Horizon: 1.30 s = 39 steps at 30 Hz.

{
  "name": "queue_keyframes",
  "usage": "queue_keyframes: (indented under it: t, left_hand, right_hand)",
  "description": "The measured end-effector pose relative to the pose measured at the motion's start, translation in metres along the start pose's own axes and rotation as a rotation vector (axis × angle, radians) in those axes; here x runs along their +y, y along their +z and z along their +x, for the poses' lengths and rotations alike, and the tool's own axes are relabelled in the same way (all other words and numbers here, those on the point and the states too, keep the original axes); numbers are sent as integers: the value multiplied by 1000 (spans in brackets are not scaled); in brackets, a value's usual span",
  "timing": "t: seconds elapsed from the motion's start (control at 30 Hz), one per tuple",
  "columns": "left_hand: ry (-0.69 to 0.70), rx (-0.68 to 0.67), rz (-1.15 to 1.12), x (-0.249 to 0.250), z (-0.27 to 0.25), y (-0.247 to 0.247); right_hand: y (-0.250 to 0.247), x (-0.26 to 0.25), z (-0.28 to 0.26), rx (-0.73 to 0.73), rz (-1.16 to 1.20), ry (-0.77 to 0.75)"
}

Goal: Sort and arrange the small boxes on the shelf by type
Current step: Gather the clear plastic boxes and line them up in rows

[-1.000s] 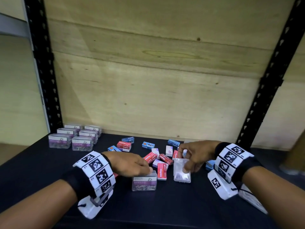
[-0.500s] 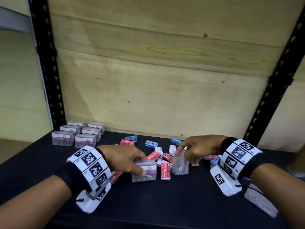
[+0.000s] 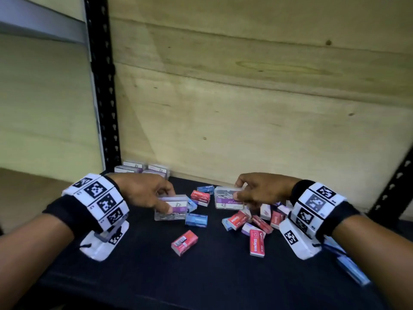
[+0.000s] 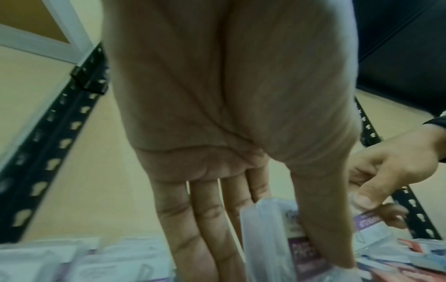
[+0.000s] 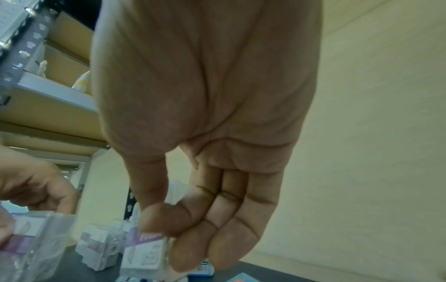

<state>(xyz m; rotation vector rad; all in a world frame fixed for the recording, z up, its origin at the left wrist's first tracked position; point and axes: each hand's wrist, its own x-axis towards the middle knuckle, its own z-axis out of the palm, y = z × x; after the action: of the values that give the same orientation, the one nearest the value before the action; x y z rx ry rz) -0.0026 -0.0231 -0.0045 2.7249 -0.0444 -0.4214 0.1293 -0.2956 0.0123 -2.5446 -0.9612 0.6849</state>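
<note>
Hands are positioned over the dark shelf (image 3: 201, 276), each holding one clear paper-clip box. The left hand (image 3: 143, 193) grips the left clear box (image 3: 171, 208), with the thumb on the purple label and the fingers (image 4: 207, 219) behind the box; the box is held just above the shelf surface. The right hand (image 3: 263, 189) pinches the right clear box (image 3: 228, 198) between thumb and fingers (image 5: 217, 229), clear of the shelf. A group of matching clear boxes (image 3: 143, 170) is arranged at the rear left corner, behind the left wrist. Red staple boxes (image 3: 257, 242) and blue staple boxes (image 3: 196, 220) are scattered loosely between and below the hands. A lone red box (image 3: 184, 242) is located nearer the front, apart from the rest.
</note>
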Motion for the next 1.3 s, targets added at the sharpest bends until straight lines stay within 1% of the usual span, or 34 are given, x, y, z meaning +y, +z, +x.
queue_keyframes:
  t: [0.07, 0.23, 0.3, 0.4, 0.53, 0.63, 0.77, 0.87, 1.0, 1.2, 1.3]
  left_hand:
    - [-46, 9, 22, -17, -7, -4]
    - [-156, 14, 51, -64, -21, -10]
    - [-188, 13, 27, -81, -27, -11]
    - [-232, 23, 5, -101, -34, -12]
    - [-288, 46, 1, -120, -41, -14]
    - [-322, 51, 37, -128, -45, -15]
    - [-337, 67, 31, -135, -48, -15]
    - [-359, 93, 9, -140, -48, -14]
    - [-386, 116, 42, -141, -44, -11]
    - [-380, 218, 45, -147, -44, -7]
    - [-436, 251, 32, -149, -48, -4]
  right_hand:
    - [8, -15, 14, -33, 22, -24]
    - [31, -54, 49, -104, -15, -121]
    - [37, -69, 61, -91, -65, -181]
    - [43, -92, 75, -34, -170, -263]
    - [51, -112, 90, -49, -264, -320]
    - [55, -122, 97, -77, -326, -323]
    - [60, -136, 104, -74, -421, -299]
    - [66, -148, 110, -36, -477, -303]
    - [74, -163, 117, 15, -533, -329]
    - [93, -177, 128, 83, -654, -345]
    - [99, -179, 133, 85, -692, -347]
